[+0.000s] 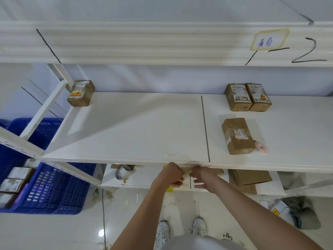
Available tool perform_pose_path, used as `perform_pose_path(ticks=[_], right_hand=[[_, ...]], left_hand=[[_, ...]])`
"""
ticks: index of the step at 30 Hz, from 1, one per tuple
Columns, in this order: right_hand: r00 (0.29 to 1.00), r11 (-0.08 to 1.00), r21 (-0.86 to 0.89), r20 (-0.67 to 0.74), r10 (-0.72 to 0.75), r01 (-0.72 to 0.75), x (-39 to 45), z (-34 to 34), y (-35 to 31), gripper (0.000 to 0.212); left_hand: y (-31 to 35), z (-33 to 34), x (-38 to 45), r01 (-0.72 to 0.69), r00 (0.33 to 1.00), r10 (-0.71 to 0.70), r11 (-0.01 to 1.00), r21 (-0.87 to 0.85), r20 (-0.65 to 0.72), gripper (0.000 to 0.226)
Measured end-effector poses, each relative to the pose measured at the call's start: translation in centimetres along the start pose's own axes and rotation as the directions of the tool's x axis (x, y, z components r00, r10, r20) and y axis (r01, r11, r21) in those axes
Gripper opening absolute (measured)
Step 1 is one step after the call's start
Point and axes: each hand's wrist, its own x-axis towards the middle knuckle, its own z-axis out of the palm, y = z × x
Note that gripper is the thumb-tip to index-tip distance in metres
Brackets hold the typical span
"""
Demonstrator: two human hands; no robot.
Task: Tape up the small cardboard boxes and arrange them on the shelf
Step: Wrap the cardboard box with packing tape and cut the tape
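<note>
Both my hands are just below the front edge of the white middle shelf (144,127). My left hand (171,175) is curled around a small cardboard box (186,171), which the shelf edge mostly hides. My right hand (202,177) meets the box from the right, thumb up and fingers stretched out under it. A tape roll (122,171) stands on the lower shelf to the left. On the middle shelf sit one taped box at the back left (81,93), two side by side at the back right (237,97) (258,97), and one lying nearer (237,136).
A pink tool (261,147) lies beside the nearer box. Larger cardboard boxes (250,178) rest on the lower shelf at right. A blue crate (54,192) holding several small boxes (16,179) stands on the floor at left. A grey bag (297,212) lies at right.
</note>
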Motion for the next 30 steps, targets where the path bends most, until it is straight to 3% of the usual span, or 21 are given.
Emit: perform_pose_path(ticks=[4, 7, 9, 20, 26, 30], right_hand=[[0.992, 0.963, 0.266, 0.13, 0.008, -0.043, 0.9, 0.5, 1.9, 0.02], [0.996, 0.95, 0.31, 0.089, -0.002, -0.026, 1.7, 0.8, 2.5, 0.032], [0.997, 0.95, 0.311, 0.071, 0.007, -0.029, 1.9, 0.8, 2.4, 0.03], [0.998, 0.988, 0.146, -0.038, -0.043, 0.048, 2.1, 0.7, 1.5, 0.026], [0.994, 0.985, 0.166, -0.105, -0.038, 0.055, 3.2, 1.4, 1.6, 0.019], [0.985, 0.969, 0.213, -0.145, -0.098, 0.128, 4.1, 1.6, 2.6, 0.013]], left_hand=[[-1.5, 2.7, 0.2, 0.019, 0.999, -0.011, 0.987, -0.157, 0.052, 0.031], [-2.1, 3.6, 0.0, 0.025, 0.996, -0.008, 0.979, -0.201, 0.086, 0.057], [-2.1, 3.8, -0.1, 0.039, 0.995, -0.016, 0.968, -0.247, 0.095, 0.061], [-2.0, 3.3, -0.1, 0.053, 0.995, -0.021, 0.944, -0.327, 0.1, 0.047], [-1.4, 3.5, -0.3, 0.048, 0.993, 0.001, 0.911, -0.409, 0.118, 0.057], [-1.3, 3.9, -0.1, 0.054, 0.992, 0.005, 0.884, -0.464, 0.125, 0.045]])
